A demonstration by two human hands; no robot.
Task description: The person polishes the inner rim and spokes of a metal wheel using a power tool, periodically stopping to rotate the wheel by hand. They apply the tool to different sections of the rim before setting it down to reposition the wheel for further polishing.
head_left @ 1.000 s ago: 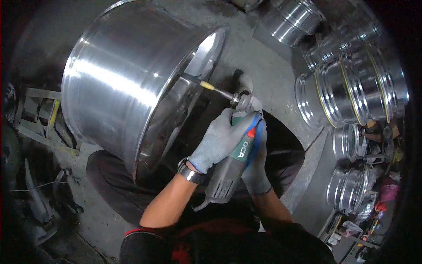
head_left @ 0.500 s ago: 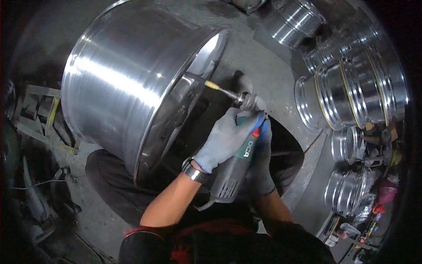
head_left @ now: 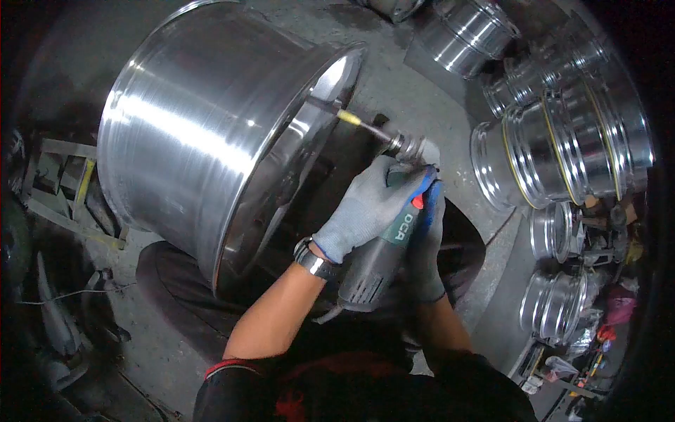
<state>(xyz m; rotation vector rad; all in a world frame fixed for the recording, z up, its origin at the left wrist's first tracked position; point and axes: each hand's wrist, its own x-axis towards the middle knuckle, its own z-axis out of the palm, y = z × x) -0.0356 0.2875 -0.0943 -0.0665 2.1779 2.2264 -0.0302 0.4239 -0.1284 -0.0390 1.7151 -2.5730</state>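
Observation:
My left hand [head_left: 362, 204], in a grey glove with a watch at the wrist, is wrapped round the front of a green and dark grey power tool [head_left: 373, 264]. Gloved as well, my right hand [head_left: 427, 239] closes on the tool's right side, its lower fingers partly hidden. A thin shaft [head_left: 373, 129] with a yellow band runs from the tool's head up and left to a dark tip inside the opening of a large shiny metal wheel rim [head_left: 183, 126]. Whether the tip touches the metal I cannot tell.
Stacked polished rims [head_left: 562, 148] stand at the right, with another rim [head_left: 467, 35] at the top. A metal frame [head_left: 56, 190] lies at the left. My bent legs [head_left: 176, 288] are below the big rim. Assorted items [head_left: 562, 366] lie at the lower right.
Both hands and the tool have shifted slightly right, and the tool's head a little up. The shaft's tip has moved up and right along the rim's opening.

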